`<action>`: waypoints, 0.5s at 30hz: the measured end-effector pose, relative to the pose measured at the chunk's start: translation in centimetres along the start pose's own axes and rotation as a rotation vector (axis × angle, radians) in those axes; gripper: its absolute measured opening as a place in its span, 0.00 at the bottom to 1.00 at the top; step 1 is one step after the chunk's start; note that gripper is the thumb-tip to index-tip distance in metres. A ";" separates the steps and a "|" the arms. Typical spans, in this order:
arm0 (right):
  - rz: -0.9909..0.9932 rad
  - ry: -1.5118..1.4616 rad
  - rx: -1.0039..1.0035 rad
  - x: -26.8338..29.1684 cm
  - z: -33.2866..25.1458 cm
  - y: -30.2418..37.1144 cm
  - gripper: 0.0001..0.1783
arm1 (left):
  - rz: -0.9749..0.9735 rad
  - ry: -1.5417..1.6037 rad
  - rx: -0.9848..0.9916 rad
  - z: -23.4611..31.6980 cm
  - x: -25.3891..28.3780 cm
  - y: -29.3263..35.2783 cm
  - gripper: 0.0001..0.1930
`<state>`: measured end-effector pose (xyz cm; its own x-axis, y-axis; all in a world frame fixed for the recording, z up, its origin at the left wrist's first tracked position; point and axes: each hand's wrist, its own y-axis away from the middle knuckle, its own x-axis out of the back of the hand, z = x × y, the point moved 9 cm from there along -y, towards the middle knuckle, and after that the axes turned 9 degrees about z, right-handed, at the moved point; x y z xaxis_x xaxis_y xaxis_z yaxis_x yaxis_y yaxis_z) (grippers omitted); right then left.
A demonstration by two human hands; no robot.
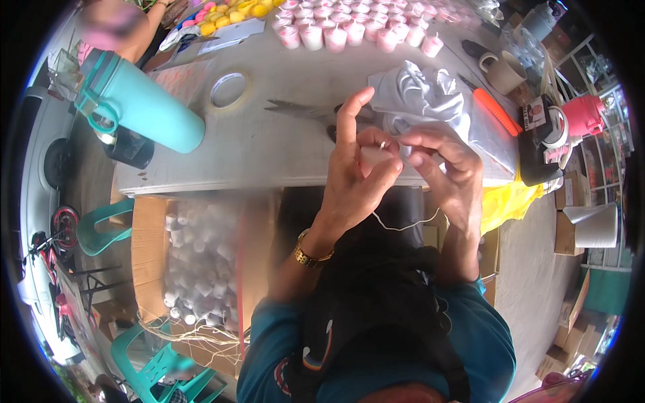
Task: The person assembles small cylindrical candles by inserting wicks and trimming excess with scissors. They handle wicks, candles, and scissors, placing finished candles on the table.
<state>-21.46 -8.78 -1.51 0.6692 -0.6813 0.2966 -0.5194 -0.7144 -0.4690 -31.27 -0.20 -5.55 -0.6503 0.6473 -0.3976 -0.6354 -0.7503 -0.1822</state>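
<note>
In front of my chest, at the table's near edge, my left hand [351,178] is closed round a small pale candle [372,158]. A short wick stands up from its top, and the left index finger points upward. My right hand [451,168] is close beside it, thumb and fingers pinched together near the candle. What sits between those right fingertips, if anything, is too small to make out. A thin white cord [403,229] hangs in a curve below both hands. Just beyond lie scissors [295,109] and a crumpled white cloth [423,97].
Many pink-and-white candles [332,39] stand at the table's [269,154] far side. A teal bottle [151,104] and tape roll [228,90] are left; an orange-handled cutter [497,112] and mug [504,72] right. Below, a cardboard box [149,255] holds white pieces. Another person's arm [138,43] shows far left.
</note>
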 end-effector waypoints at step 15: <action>0.161 0.100 0.248 1.4 -1.2 -1.7 0.04 | -0.076 -0.123 0.097 -1.2 0.6 1.2 0.07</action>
<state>-20.29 -8.76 0.72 0.5268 -0.8035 0.2772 -0.4603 -0.5438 -0.7017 -31.95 -0.87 -7.09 -0.6414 0.7173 -0.2721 -0.7177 -0.6863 -0.1174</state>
